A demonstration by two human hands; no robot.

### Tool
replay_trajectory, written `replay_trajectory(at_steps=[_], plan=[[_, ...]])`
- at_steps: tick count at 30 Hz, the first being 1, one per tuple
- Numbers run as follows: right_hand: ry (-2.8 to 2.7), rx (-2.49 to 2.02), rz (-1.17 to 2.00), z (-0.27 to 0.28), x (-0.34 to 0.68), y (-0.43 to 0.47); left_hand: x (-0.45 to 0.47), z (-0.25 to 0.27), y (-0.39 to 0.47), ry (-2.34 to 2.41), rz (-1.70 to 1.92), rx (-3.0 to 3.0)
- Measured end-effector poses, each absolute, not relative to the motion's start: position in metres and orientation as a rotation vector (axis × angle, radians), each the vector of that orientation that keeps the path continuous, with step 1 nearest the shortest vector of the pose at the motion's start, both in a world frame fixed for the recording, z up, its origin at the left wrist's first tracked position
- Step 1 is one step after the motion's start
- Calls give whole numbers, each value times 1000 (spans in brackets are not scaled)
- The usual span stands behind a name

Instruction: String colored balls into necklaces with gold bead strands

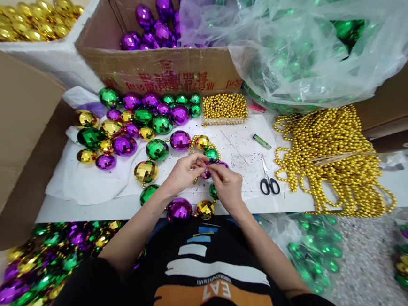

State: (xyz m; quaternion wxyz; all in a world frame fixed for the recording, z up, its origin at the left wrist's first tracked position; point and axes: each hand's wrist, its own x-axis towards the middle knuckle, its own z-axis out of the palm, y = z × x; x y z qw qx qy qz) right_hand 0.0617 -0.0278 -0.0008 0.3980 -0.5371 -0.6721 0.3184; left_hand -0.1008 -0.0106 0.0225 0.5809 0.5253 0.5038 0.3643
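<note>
Now I've got left hand and right hand pinched closed on the bead garland — either grip loosening could let it slip.

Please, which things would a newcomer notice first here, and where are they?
Probably the heap of gold bead strands on the white table at right, and the purple balls in the cardboard box at the back. In the middle, the left hand and right hand are close together at the right side of a ring of green, purple and gold balls.
</note>
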Motion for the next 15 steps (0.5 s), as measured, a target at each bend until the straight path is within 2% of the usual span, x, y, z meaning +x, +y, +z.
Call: replay_trajectory(at_steps=[4,8,15], plan=[[-1716,-1385,916,-1,65,-26,-105,23,-11,1077,783,1298],[-1646,-1411,1067,-2,66,-25,-100,25,-14,1203,741,1512],[-1601,-1404,1094,0,66,-25,-97,25,-16,1322,831,1578]])
